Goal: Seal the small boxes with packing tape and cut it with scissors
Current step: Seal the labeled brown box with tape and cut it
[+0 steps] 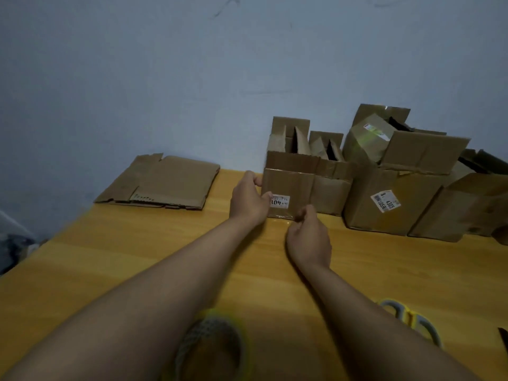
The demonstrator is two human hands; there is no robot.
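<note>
Small box (288,193) stood upright at centre frame on wooden table (110,270), white label facing the camera, top flap raised, glossy clear tape showing along its front face. Gripped at its left edge by left hand (248,202), fingers curled round the corner near the top, thumb by the label. Pinched at the lower right corner of the box front by right hand (308,232), fingertips drawn narrowly together at the base of the box; whether on tape or cardboard, could not tell.

Just behind and right of it, touching, another open box (330,188) with flaps up, dividers or folded card standing inside. Further right, larger labelled box (390,199) stuffed with a wrapped parcel (365,138), and one more carton (461,207) at the right edge of the frame.

Flattened cardboard (162,182) lay at left of centre, against blue wall (165,78), well apart from the hands.

At lower centre, beneath the left forearm, blurred roll of packing tape (209,345). At lower right, scissors (412,323) with yellow-and-grey handles lay on the table, untouched, partly hidden by the right forearm.
</note>
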